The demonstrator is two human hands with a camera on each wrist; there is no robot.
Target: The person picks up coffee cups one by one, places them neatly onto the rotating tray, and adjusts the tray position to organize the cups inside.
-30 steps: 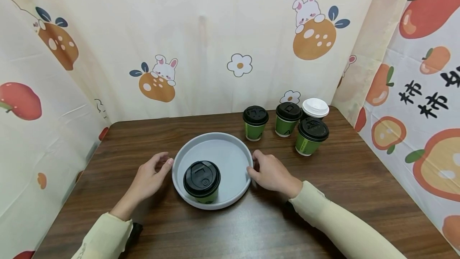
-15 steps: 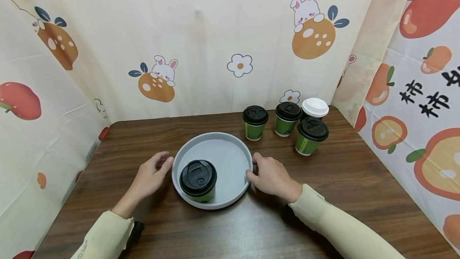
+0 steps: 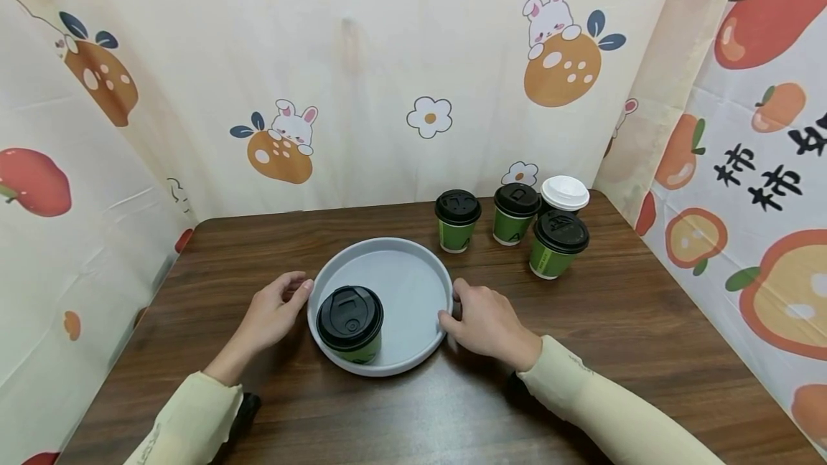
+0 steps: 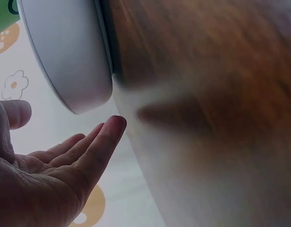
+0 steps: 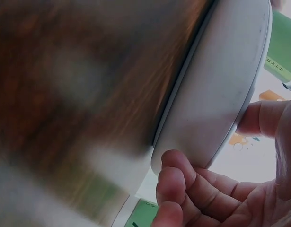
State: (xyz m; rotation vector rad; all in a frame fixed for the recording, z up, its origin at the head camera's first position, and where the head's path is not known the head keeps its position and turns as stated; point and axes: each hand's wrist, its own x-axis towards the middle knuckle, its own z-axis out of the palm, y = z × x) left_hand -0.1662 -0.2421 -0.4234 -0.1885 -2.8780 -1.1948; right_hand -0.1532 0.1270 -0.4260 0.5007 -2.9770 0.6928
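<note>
Right hand (image 3: 487, 323) pinches pale-grey round tray (image 3: 410, 285); left hand (image 3: 274, 312) loose beside it. Black-lidded green paper cup (image 3: 351, 325) now sits farther from right grip (likely unsecured, tilt-sensitive).

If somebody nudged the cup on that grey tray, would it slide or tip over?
The cup would probably slide on a low push, since the tray looks smooth inside. Pushed near its lid, it might tip, as it seems to narrow downward. The raised rim would likely catch it.

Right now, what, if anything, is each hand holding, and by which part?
The right hand pinches the gray tray by the right side of its rim. The left hand, beside the opposite side, holds nothing.
</note>
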